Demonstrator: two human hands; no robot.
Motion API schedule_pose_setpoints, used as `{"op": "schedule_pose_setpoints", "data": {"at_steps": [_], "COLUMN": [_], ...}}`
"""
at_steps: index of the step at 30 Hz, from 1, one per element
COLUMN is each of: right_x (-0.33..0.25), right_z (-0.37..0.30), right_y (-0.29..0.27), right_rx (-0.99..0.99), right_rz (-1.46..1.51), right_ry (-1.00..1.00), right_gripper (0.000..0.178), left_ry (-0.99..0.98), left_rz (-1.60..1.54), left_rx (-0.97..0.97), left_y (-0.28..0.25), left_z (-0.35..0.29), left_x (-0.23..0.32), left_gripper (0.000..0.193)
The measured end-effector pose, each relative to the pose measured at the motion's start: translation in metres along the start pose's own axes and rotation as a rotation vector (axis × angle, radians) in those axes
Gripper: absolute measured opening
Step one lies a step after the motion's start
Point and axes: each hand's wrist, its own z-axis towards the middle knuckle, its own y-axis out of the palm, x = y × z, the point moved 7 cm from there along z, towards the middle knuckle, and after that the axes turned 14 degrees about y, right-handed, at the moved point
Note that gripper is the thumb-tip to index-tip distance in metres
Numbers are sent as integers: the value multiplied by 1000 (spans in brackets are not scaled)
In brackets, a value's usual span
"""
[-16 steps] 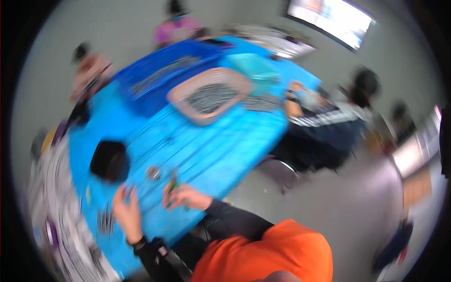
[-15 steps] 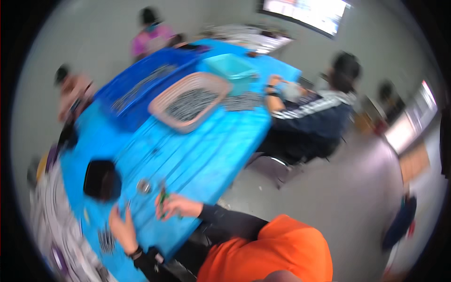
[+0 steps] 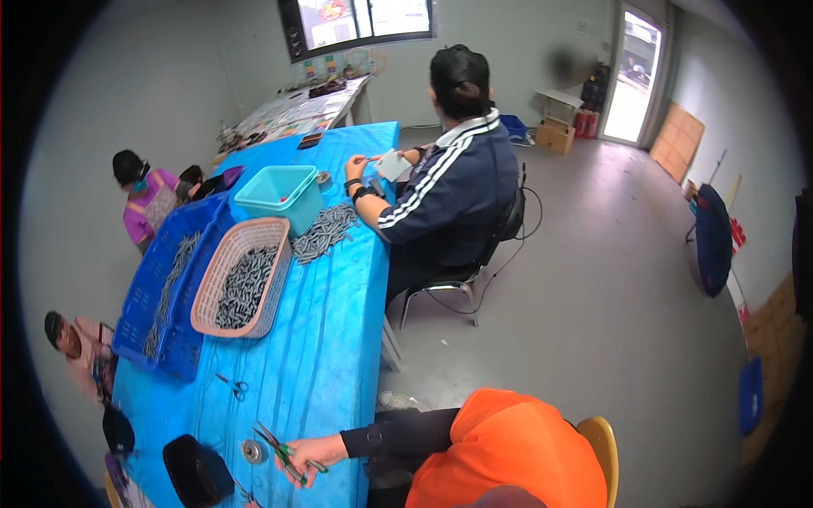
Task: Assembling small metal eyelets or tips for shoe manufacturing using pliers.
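My right hand [image 3: 317, 453] is closed round a pair of green-handled pliers [image 3: 286, 457], their long jaws pointing up and left over the blue-covered table [image 3: 334, 339]. Just left of the jaws stands a small round metal tin [image 3: 251, 451]. Only a sliver of my left hand [image 3: 251, 505] shows at the lower edge, by a thin dark item [image 3: 242, 489]; its fingers are mostly cut off. A black bin [image 3: 195, 474] stands beside it. Farther up the table lies a pair of scissors [image 3: 233, 387].
A pink basket [image 3: 201, 296] and a long blue crate [image 3: 135, 313] hold many small grey pieces. Beyond is a teal tub [image 3: 296, 207], with a loose grey heap [image 3: 324, 233] beside it. A co-worker [image 3: 457, 186] sits at the right edge; two more people are on the left.
My view has swung to the right and sharpened. My left hand has slipped almost wholly out of the lower edge. My right hand still holds the pliers.
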Motion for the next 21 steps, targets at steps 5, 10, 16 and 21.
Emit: {"op": "schedule_pose_setpoints", "data": {"at_steps": [5, 10, 16, 21], "right_x": [-3, 0, -18, -28], "right_z": [-5, 2, -5, 3], "right_y": [1, -4, 16, 18], "right_rx": [10, -63, -33, 135], "right_rz": [37, 41, -135, -471], "right_ry": [-12, -34, -106, -305], "right_gripper": [45, 34, 22, 19], "left_ry": [-209, -308, -355, -449], "left_rz": [-208, -215, -604, -1177], "left_rx": [-164, -170, -5, -90], "left_y": [-45, -73, -110, -83], "left_z": [20, 20, 16, 21], "left_x": [23, 26, 77, 138], "left_gripper": [35, 26, 15, 10]}}
